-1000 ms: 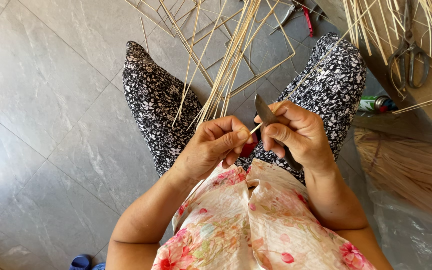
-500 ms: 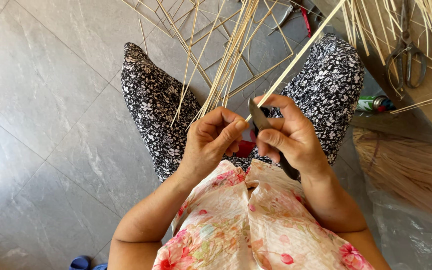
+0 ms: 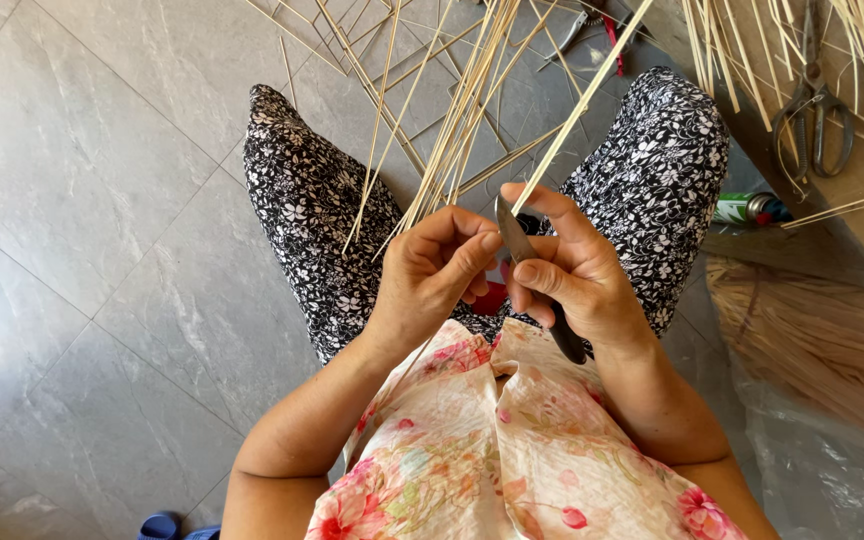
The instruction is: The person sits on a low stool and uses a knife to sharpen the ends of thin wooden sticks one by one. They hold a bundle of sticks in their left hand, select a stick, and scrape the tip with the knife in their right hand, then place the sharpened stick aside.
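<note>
My right hand [image 3: 572, 270] grips a knife [image 3: 515, 240] with a dark handle, blade pointing up. A thin pale bamboo strip [image 3: 580, 105] rests against the blade and runs up to the right. My left hand [image 3: 432, 275] pinches the lower end of that strip beside the blade, fingers closed on it. Both hands sit over my lap, between knees in black-and-white floral trousers [image 3: 312, 210]. A bundle of similar strips [image 3: 457, 120] leans across my left knee.
More strips lie scattered on the grey tiled floor [image 3: 102, 200] ahead. Metal scissors [image 3: 817, 110] rest on a wooden surface at the upper right, with a green and blue lighter [image 3: 747, 208] below. A straw mass [image 3: 812, 330] lies at the right.
The strip has slid up along the blade and now stretches farther up to the right. Both hands have lifted slightly; the knife stands more upright.
</note>
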